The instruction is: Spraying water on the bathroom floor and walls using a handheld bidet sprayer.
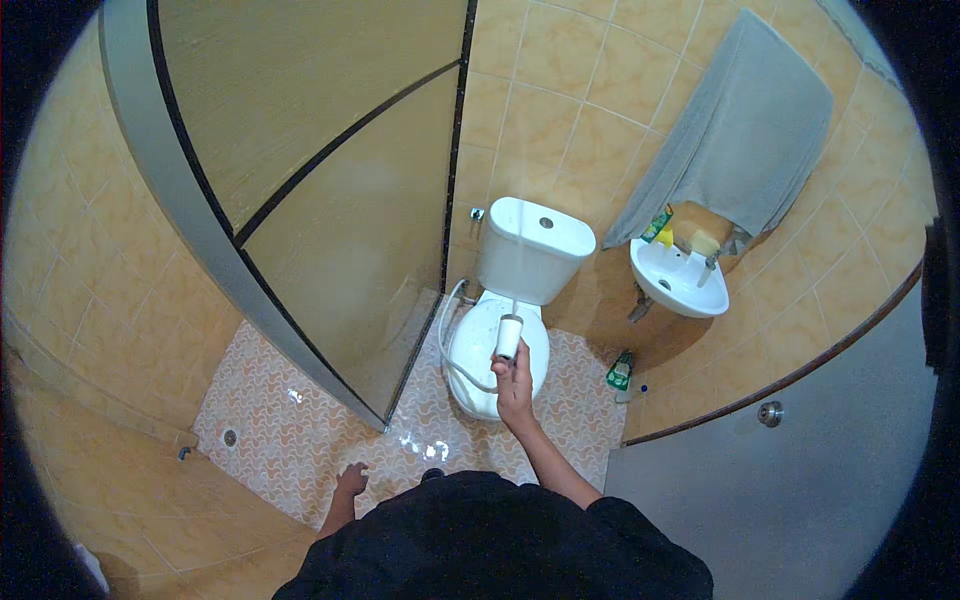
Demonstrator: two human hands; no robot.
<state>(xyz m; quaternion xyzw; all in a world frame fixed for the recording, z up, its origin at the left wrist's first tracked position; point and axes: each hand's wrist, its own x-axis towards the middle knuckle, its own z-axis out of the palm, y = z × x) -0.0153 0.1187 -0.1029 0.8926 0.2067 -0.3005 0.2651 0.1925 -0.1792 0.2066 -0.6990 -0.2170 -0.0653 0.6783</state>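
My right hand [515, 392] is closed around a white bidet sprayer [509, 338] held above the toilet. A pale hose [446, 345] loops from the wall beside the toilet toward this hand. From the sprayer's head a thin pale streak, like a water jet, runs up to the white tank [530, 255]. Below, the toilet lid [470, 330] is down and has wet specks on it. My left hand [352, 478] hangs low at my left side over the tiled floor, fingers apart, holding nothing.
A framed shower partition [360, 190] stands left of the toilet. At the right are a small washbasin [680, 280], a hanging grey towel [740, 130] and a grey door [760, 500]. A green bottle [620, 371] stands by the wall. The patterned floor [300, 420] shines wetly.
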